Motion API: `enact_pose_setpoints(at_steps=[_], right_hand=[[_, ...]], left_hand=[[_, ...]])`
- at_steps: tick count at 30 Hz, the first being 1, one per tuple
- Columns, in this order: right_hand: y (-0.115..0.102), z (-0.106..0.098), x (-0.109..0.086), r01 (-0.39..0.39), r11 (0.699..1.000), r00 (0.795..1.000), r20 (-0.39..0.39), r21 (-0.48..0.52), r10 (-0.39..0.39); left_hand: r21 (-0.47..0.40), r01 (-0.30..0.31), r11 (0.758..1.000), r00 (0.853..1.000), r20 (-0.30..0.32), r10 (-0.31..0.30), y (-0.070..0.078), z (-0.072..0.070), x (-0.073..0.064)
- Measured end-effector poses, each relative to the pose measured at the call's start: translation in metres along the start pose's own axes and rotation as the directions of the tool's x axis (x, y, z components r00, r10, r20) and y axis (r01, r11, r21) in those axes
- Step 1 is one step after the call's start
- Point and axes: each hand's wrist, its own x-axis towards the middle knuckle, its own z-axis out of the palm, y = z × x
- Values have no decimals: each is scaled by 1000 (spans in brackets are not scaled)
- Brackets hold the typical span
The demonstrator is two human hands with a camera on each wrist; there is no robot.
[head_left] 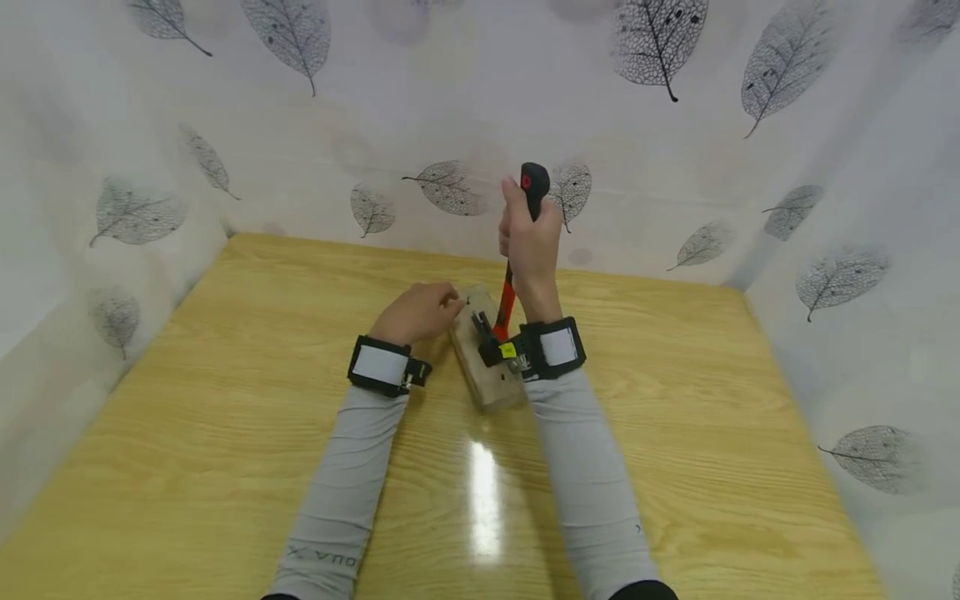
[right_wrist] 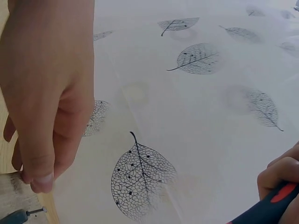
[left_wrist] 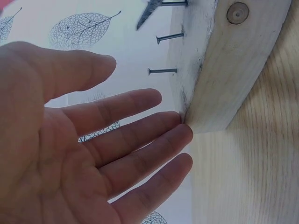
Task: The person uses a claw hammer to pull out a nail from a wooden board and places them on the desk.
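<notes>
My right hand (head_left: 534, 250) grips the black end of a hammer (head_left: 506, 304) with a red and black handle. The handle stands steeply up from a wooden block (head_left: 491, 398), with the hammer's head low over the block, partly hidden by the wrist camera. Several nails (left_wrist: 162, 71) stick out of the block's face in the left wrist view. A dark tip of the hammer head (left_wrist: 148, 14) shows near the uppermost nail; contact cannot be made out. My left hand (left_wrist: 107, 135) has its fingers extended, and fingertips touch the block's end.
The block lies on a light wood-grain table (head_left: 225, 467). Behind it and along both sides rise pale walls (head_left: 450, 108) with a leaf print. A round knot or plug (left_wrist: 237, 13) marks the block's side.
</notes>
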Motion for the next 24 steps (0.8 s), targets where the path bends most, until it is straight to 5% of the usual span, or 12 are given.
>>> enact_pose_setpoints(at_steps=[13,24], right_hand=[[-10,-16,-32,230,967,973,7,105,-232],[-26,-22,-55,410,897,908,20,164,-418]], left_hand=[[15,-13,1000,1000,-5,13,4,1,-3],[-7,-34,999,999,-9,34,0,1,0]])
